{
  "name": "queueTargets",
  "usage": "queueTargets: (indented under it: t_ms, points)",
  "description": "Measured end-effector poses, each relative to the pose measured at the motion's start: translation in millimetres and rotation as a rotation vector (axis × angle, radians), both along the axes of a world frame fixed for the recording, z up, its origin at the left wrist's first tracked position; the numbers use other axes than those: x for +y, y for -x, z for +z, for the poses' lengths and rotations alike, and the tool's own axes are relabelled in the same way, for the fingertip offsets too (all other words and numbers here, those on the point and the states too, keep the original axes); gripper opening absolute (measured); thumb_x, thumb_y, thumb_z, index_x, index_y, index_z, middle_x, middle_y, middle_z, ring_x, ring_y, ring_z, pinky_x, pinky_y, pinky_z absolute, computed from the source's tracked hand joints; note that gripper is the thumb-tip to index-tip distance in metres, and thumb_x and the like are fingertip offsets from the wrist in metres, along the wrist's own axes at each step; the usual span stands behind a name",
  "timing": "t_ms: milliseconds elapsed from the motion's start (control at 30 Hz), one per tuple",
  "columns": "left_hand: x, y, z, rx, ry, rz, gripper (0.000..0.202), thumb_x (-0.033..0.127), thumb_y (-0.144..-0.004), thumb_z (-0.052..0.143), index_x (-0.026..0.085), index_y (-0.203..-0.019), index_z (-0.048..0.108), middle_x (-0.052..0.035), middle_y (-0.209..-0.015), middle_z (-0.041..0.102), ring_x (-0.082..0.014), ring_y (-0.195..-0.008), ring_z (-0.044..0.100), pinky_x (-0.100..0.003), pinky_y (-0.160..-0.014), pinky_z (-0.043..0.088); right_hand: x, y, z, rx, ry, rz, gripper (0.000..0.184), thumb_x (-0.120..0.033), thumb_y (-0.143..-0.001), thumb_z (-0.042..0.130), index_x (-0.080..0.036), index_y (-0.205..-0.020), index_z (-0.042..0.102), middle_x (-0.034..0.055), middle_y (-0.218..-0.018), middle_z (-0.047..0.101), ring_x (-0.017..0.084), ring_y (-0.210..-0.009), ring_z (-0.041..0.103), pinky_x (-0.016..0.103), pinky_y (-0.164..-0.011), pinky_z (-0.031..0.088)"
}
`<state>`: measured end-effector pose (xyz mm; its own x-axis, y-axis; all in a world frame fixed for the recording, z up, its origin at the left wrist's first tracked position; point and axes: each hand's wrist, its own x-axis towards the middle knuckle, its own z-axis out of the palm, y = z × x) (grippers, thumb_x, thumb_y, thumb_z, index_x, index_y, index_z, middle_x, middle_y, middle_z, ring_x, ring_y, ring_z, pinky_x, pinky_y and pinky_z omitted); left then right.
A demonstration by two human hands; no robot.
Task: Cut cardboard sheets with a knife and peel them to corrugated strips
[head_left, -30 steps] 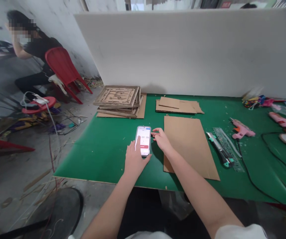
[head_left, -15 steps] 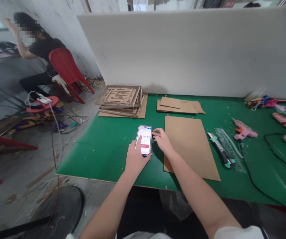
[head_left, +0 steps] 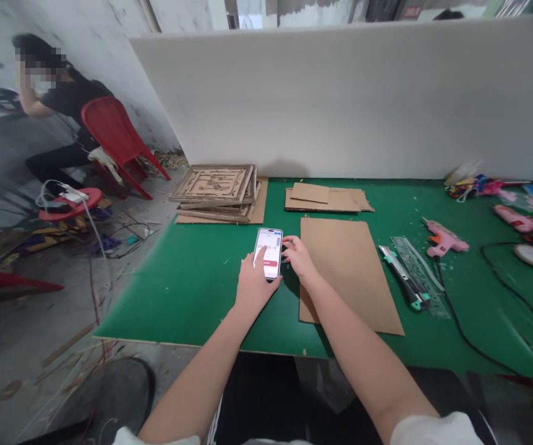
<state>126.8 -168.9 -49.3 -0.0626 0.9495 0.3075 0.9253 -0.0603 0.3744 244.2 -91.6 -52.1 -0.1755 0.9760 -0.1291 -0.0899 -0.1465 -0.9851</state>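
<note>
A phone [head_left: 272, 253] with a lit white screen shows timer-like digits and a red button. My left hand [head_left: 255, 281] is closed around its lower left part, the thumb at the bottom right corner and one finger over the screen. At the phone's right edge is my right hand [head_left: 298, 256], its bent fingertips against the side. A large cardboard sheet [head_left: 345, 272] lies flat under my right forearm. Right of that sheet are a utility knife [head_left: 404, 278] and a clear ruler [head_left: 422, 278].
Stacked cardboard frames [head_left: 215, 185] and smaller cardboard pieces [head_left: 334, 196] lie at the back of the green table [head_left: 169, 296]. A pink glue gun [head_left: 447, 240] with a black cord is on the right. Behind stands a white panel [head_left: 322, 99]. Another person sits on a red chair [head_left: 113, 123].
The view has shifted slightly, so the table items appear a little further left. My left hand's finger sits higher on the screen, over the digits. Both hands stay at the phone.
</note>
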Motion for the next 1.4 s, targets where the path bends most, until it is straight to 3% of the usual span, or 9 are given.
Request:
queueTargets:
  t_ms: [267, 467, 633, 900, 967, 1133, 1233, 1300, 1400]
  points:
    - [3, 3, -7.0, 0.019, -0.018, -0.012, 0.072, 0.039, -0.070, 0.060, 0.012, -0.130, 0.030, -0.0153, -0.112, 0.052, -0.0290, -0.102, 0.049, -0.042, -0.087, 0.039, -11, -12, 7.7, -0.115, -0.050, -0.055, 0.031, -0.011, -0.062, 0.039, -0.024, -0.088, 0.051, -0.0018, -0.091, 0.056, 0.009, -0.061, 0.048, 0.022, -0.053, 0.038]
    - [1, -1, -6.3, 0.127, 0.000, 0.054, 0.075, 0.045, -0.072, 0.056, 0.013, -0.133, 0.027, -0.0172, -0.117, 0.051, -0.0337, -0.115, 0.043, -0.047, -0.095, 0.032, -49, -63, 28.4, -0.252, -0.140, -0.027, 0.026, -0.015, -0.072, 0.041, -0.024, -0.092, 0.056, 0.0001, -0.088, 0.056, 0.012, -0.076, 0.052, 0.027, -0.068, 0.042]
    - [2, -7, 0.3, 0.175, 0.033, 0.123, 0.079, 0.051, -0.067, 0.060, 0.013, -0.131, 0.031, -0.0176, -0.115, 0.054, -0.0361, -0.119, 0.039, -0.049, -0.098, 0.027, -64, -97, 18.7, -0.250, -0.132, -0.077, 0.017, -0.023, -0.077, 0.043, -0.023, -0.090, 0.055, 0.0030, -0.097, 0.058, 0.015, -0.091, 0.053, 0.031, -0.077, 0.042]
    - [-7, -17, 26.4, -0.464, 0.183, 0.250, 0.060, 0.048, -0.068, 0.060, 0.022, -0.116, 0.036, -0.0101, -0.104, 0.062, -0.0237, -0.085, 0.063, -0.034, -0.068, 0.048, -40, -29, 24.9, 0.294, 0.333, 0.027, 0.033, -0.048, -0.078, 0.049, -0.021, -0.097, 0.054, 0.0054, -0.088, 0.063, 0.016, -0.078, 0.060, 0.033, -0.074, 0.048]
    - [-19, -30, 28.5, -0.573, 0.146, 0.177, 0.058, 0.045, -0.068, 0.062, 0.023, -0.115, 0.036, -0.0085, -0.104, 0.062, -0.0216, -0.085, 0.063, -0.033, -0.069, 0.049, -32, -12, 30.3, 0.507, 0.378, 0.076, 0.051, -0.064, -0.078, 0.035, -0.019, -0.095, 0.054, 0.0069, -0.083, 0.064, 0.019, -0.075, 0.061, 0.037, -0.070, 0.050]
    - [-30, -45, 29.7, -0.339, 0.020, -0.052, 0.075, 0.048, -0.068, 0.061, 0.018, -0.128, 0.029, -0.0145, -0.126, 0.048, -0.0287, -0.118, 0.044, -0.045, -0.095, 0.037, -18, -19, 33.7, 0.767, 0.493, 0.164, 0.076, -0.078, -0.071, 0.022, -0.016, -0.095, 0.057, 0.0106, -0.086, 0.065, 0.022, -0.076, 0.062, 0.042, -0.072, 0.050]
    - [-12, -28, 21.9, -0.245, 0.183, -0.344, 0.068, 0.048, -0.085, 0.035, 0.013, -0.138, 0.012, -0.0148, -0.142, 0.028, -0.0228, -0.131, 0.025, -0.041, -0.103, 0.028, -6, -47, 28.9, 0.841, 0.424, -0.013, 0.074, -0.077, -0.072, 0.021, -0.017, -0.092, 0.058, 0.0090, -0.080, 0.066, 0.021, -0.076, 0.062, 0.040, -0.073, 0.050]
    - [9, -14, 10.4, -0.105, 0.295, -0.472, 0.058, 0.046, -0.090, 0.020, 0.012, -0.138, 0.020, -0.0133, -0.143, 0.026, -0.0229, -0.133, 0.019, -0.043, -0.106, 0.022, 1, -67, 25.4, 0.877, 0.329, -0.119, 0.073, -0.079, -0.070, 0.022, -0.019, -0.092, 0.058, 0.0080, -0.081, 0.066, 0.022, -0.075, 0.062, 0.041, -0.069, 0.050]
    - [50, -5, -7.8, 0.147, 0.252, -0.546, 0.064, 0.053, -0.086, 0.028, 0.011, -0.134, 0.030, -0.0131, -0.143, 0.026, -0.0250, -0.133, 0.017, -0.043, -0.108, 0.015, 6, -84, 23.2, 0.887, 0.240, -0.189, 0.071, -0.079, -0.069, 0.026, -0.021, -0.095, 0.058, 0.0071, -0.086, 0.066, 0.023, -0.075, 0.063, 0.042, -0.066, 0.050]
